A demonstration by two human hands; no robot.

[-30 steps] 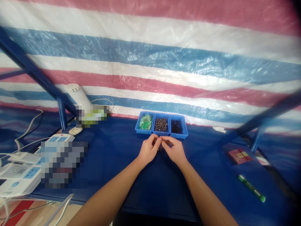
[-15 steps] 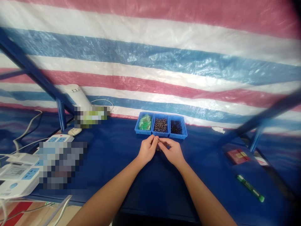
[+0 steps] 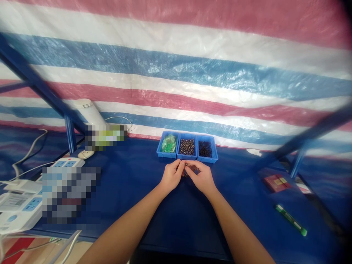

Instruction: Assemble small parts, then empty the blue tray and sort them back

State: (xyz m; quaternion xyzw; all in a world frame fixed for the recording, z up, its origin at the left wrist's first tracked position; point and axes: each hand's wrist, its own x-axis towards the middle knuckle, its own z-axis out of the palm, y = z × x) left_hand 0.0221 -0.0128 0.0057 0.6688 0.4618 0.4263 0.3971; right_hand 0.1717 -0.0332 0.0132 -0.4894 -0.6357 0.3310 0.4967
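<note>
Two bare hands meet over a blue table (image 3: 183,223), just in front of three small blue bins. The left hand (image 3: 171,176) has its thumb and first finger pressed close together. The right hand (image 3: 203,176) has its thumb and first finger pinched too, and their tips almost touch the left ones. A small metal piece (image 3: 186,165) is caught between the fingertips of both hands, it seems. Most of it is hidden, so I cannot tell its shape. More dark bits (image 3: 184,175) show just under the fingers.

The left bin (image 3: 166,155) has green plastic bits (image 3: 169,143) in it. The middle bin (image 3: 187,157) is full of shiny brown metal bits (image 3: 187,146), and the right bin (image 3: 207,160) has thin black bits (image 3: 205,149).

I think the step in hand is close finger work on that one little piece, with both hands sharing it. The next move looks like it calls for a firm, gentle pinch and small turns of the fingertips, so nothing slips out.
</note>
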